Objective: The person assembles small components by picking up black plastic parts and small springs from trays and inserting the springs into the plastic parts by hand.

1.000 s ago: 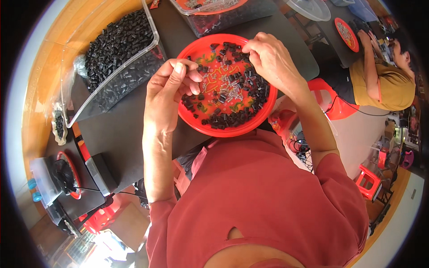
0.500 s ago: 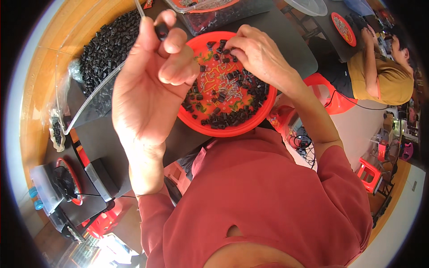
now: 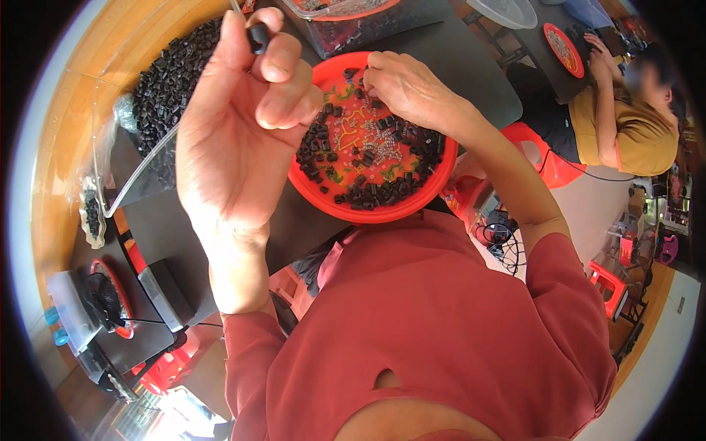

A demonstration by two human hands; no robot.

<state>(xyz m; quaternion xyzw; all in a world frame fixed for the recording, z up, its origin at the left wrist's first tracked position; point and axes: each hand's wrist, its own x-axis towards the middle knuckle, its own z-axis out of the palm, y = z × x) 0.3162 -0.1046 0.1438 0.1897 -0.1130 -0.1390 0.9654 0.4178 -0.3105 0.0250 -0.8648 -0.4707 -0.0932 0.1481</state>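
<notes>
Your left hand [image 3: 235, 140] has risen close to the camera, thumb and fingers pinching one small black cylindrical plastic piece [image 3: 258, 35]; a second ago it rested at the round red plastic dish [image 3: 382, 213]; your right hand [image 3: 412, 88] keeps picking, fingertips bunched among the dish's black pieces and small metal springs [image 3: 368, 147].

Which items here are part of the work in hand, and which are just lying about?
In use:
left hand pinching a small black part
right hand picking in the red tray of black parts and springs
clear bin of black parts

Lying about:
small fan
red stool
</notes>
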